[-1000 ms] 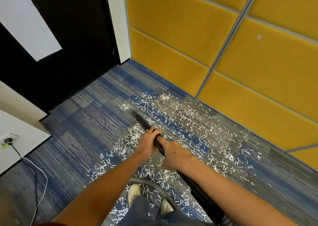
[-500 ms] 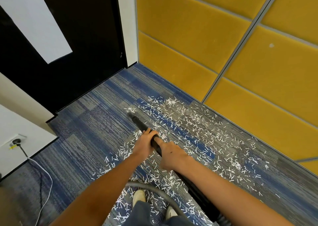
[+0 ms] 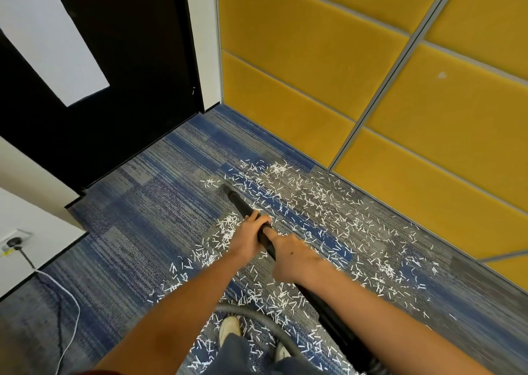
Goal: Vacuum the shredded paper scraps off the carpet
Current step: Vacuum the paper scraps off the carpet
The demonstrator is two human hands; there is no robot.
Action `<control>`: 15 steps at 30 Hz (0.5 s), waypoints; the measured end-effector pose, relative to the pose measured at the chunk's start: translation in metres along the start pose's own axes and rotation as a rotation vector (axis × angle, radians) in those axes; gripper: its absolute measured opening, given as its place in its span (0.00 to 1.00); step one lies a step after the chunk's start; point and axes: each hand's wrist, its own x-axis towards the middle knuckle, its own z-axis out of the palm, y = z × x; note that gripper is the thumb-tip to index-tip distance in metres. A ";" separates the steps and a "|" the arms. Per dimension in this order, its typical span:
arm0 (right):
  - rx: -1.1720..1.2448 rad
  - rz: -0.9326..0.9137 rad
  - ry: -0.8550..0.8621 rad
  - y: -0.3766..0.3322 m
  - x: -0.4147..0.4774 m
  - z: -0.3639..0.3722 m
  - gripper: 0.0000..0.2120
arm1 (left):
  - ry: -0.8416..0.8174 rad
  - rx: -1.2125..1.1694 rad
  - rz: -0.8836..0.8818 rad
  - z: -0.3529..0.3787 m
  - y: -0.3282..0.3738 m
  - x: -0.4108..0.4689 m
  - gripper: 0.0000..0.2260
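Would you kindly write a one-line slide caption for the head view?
The left hand and right hand grip the black vacuum wand amid paper scraps on the carpet.

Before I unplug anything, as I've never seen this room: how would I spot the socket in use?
Find the black door; the white wall left of it steps out toward the carpet. Low on that wall sits the white socket, the only fitting there, holding a black plug with cords trailing down.

Room corner on my feed.
I see yellow padded panels (image 3: 314, 60) split by grey strips (image 3: 402, 56) on the right, a black door (image 3: 137, 74) with a white pane (image 3: 51, 40) ahead, blue-grey striped carpet (image 3: 128, 246), and a white wall (image 3: 43, 223) at left with a socket (image 3: 14, 239) and cable (image 3: 77, 311).
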 end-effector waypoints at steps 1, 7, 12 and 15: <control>-0.004 -0.002 -0.010 -0.001 0.000 0.001 0.39 | 0.007 0.003 -0.003 -0.001 -0.002 -0.002 0.24; -0.031 -0.063 -0.008 -0.014 0.007 0.004 0.38 | 0.061 -0.007 -0.041 -0.009 -0.017 -0.009 0.23; -0.022 -0.067 -0.004 -0.016 0.012 0.006 0.37 | 0.053 0.012 -0.044 -0.011 -0.023 -0.008 0.23; -0.014 -0.041 -0.001 -0.011 0.013 0.001 0.38 | 0.074 0.043 -0.031 -0.007 -0.020 -0.002 0.20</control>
